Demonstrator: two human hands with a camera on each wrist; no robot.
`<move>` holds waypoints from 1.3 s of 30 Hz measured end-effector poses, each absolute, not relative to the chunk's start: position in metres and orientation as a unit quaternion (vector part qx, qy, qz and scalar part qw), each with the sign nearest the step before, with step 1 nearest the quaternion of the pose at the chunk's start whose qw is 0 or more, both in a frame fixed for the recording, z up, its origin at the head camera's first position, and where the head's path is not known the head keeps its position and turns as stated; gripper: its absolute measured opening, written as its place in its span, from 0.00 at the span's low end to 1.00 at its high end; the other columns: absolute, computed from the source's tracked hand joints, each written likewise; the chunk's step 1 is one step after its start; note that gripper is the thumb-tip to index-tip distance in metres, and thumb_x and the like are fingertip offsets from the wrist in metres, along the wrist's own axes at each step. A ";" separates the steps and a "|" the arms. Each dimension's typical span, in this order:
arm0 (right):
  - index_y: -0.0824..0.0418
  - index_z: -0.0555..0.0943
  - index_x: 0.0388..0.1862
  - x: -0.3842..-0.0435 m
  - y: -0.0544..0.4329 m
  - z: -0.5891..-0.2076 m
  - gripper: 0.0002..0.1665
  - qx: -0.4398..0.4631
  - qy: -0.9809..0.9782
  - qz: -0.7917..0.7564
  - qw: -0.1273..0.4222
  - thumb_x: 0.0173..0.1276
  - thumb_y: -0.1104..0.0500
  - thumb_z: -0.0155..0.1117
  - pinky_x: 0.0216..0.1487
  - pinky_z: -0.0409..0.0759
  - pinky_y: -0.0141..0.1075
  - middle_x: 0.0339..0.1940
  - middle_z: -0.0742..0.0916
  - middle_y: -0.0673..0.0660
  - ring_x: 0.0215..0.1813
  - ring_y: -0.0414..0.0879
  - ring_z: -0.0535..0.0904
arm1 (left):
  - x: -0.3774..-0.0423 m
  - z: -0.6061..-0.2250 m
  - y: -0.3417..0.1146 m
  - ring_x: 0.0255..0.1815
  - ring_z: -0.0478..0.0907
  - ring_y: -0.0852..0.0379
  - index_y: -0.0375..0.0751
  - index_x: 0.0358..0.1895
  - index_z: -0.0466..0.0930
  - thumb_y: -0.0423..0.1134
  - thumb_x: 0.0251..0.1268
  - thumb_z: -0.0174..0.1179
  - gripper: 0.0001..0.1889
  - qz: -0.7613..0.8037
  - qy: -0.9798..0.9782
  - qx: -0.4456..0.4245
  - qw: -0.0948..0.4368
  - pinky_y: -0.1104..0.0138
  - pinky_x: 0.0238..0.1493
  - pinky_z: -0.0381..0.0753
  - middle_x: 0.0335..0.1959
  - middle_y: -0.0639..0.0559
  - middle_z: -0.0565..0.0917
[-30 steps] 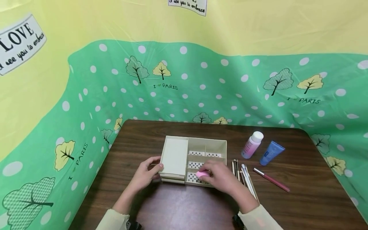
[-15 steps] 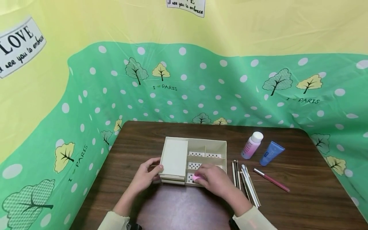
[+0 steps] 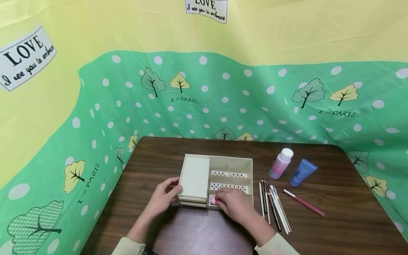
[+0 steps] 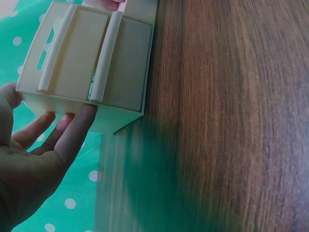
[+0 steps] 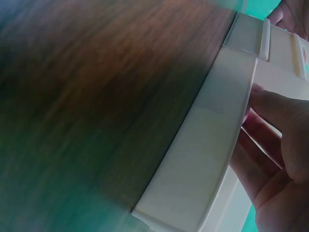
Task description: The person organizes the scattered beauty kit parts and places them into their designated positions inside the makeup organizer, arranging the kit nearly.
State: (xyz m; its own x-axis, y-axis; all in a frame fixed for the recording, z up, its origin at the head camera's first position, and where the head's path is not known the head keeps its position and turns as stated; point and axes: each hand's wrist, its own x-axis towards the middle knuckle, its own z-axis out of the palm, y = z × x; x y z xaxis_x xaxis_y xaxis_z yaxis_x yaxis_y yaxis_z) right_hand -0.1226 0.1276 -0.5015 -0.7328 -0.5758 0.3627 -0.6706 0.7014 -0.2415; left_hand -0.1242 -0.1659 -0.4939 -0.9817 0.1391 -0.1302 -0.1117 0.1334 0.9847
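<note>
A cream desktop organizer box (image 3: 195, 175) stands on the table, with a flat-topped drawer unit on its left and open compartments on its right. My left hand (image 3: 163, 197) holds the box by its left side, thumb at the top front corner. In the left wrist view, its fingertips (image 4: 87, 112) press on the side wall beside the two drawer fronts (image 4: 123, 63). My right hand (image 3: 236, 203) pinches a small pink makeup sponge (image 3: 213, 200) down in the front right compartment, close to the divider. Most of the sponge is hidden by the fingers.
Several makeup brushes (image 3: 277, 209) lie right of the box, with a red pencil-like tube (image 3: 304, 202) farther right. Behind them stand a pink bottle with a white cap (image 3: 281, 163) and a blue squeeze tube (image 3: 302, 173). Patterned cloth (image 3: 204, 102) hangs behind the table.
My right hand has moved left inside the front compartment, carrying the sponge toward the divider and lower. My left hand stays on the box's side. The head view has tilted up slightly.
</note>
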 end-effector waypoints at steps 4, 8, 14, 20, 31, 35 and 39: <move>0.51 0.89 0.35 -0.122 0.129 -0.501 0.05 0.336 -0.914 0.189 0.127 0.61 0.55 0.78 0.46 0.87 0.39 0.37 0.89 0.44 0.42 0.41 0.86 | -0.124 -0.495 -0.166 0.50 0.82 0.50 0.33 0.67 0.75 0.38 0.74 0.62 0.23 0.657 0.748 0.010 0.093 0.55 0.44 0.91 0.58 0.33 0.79; 0.51 0.90 0.36 -0.121 0.131 -0.501 0.06 0.329 -0.916 0.195 0.126 0.61 0.53 0.78 0.48 0.86 0.39 0.39 0.90 0.44 0.45 0.42 0.84 | -0.124 -0.495 -0.166 0.50 0.82 0.49 0.32 0.67 0.75 0.38 0.74 0.62 0.23 0.657 0.748 0.009 0.091 0.56 0.44 0.91 0.57 0.33 0.79; 0.49 0.89 0.37 -0.120 0.137 -0.498 0.08 0.307 -0.924 0.197 0.115 0.60 0.51 0.79 0.51 0.87 0.41 0.44 0.90 0.45 0.48 0.42 0.85 | -0.124 -0.495 -0.165 0.50 0.82 0.49 0.34 0.67 0.76 0.37 0.74 0.62 0.22 0.654 0.751 0.005 0.092 0.57 0.43 0.91 0.57 0.34 0.79; 0.49 0.89 0.40 -0.120 0.146 -0.493 0.12 0.287 -0.926 0.214 0.119 0.58 0.52 0.81 0.51 0.87 0.43 0.43 0.90 0.45 0.49 0.43 0.86 | -0.125 -0.496 -0.166 0.50 0.82 0.49 0.34 0.67 0.76 0.37 0.74 0.62 0.22 0.654 0.751 0.007 0.095 0.54 0.45 0.91 0.58 0.33 0.78; 0.51 0.89 0.44 -0.117 0.164 -0.481 0.16 0.245 -0.925 0.265 0.115 0.57 0.52 0.82 0.48 0.87 0.42 0.43 0.90 0.44 0.46 0.42 0.87 | -0.125 -0.496 -0.167 0.50 0.83 0.48 0.34 0.66 0.76 0.39 0.74 0.63 0.22 0.648 0.756 0.017 0.092 0.50 0.44 0.91 0.57 0.32 0.79; 0.51 0.89 0.45 -0.117 0.173 -0.478 0.18 0.229 -0.926 0.274 0.120 0.55 0.53 0.83 0.52 0.87 0.45 0.46 0.90 0.47 0.49 0.45 0.87 | -0.125 -0.497 -0.167 0.50 0.83 0.47 0.34 0.66 0.76 0.39 0.74 0.63 0.22 0.649 0.755 0.017 0.093 0.51 0.44 0.91 0.57 0.32 0.79; 0.52 0.89 0.47 -0.117 0.183 -0.474 0.19 0.218 -0.927 0.281 0.123 0.55 0.54 0.83 0.54 0.87 0.47 0.48 0.91 0.49 0.51 0.48 0.87 | -0.125 -0.497 -0.168 0.50 0.83 0.48 0.34 0.67 0.76 0.39 0.74 0.63 0.23 0.653 0.751 0.018 0.096 0.51 0.43 0.91 0.58 0.32 0.79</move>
